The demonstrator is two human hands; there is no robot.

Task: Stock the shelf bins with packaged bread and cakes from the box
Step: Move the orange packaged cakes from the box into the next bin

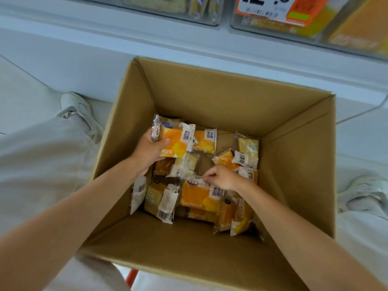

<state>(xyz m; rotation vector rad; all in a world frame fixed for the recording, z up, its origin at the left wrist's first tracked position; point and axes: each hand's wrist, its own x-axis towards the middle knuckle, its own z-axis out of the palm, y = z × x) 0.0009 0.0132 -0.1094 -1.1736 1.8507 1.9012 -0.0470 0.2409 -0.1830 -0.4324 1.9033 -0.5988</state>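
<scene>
White floor (25,95) holds the box (210,97), under the bins (294,19). Many packs (197,196) lie inside, so lots is left, I think. Left hand (150,150) grips one pack (174,139). Right hand (224,177) curls on the packs; I cannot tell if it grips.

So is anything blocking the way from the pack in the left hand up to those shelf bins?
Nothing visible: the left hand holds the pack above the pile, the box is open-topped, the bins lie beyond it.
</scene>
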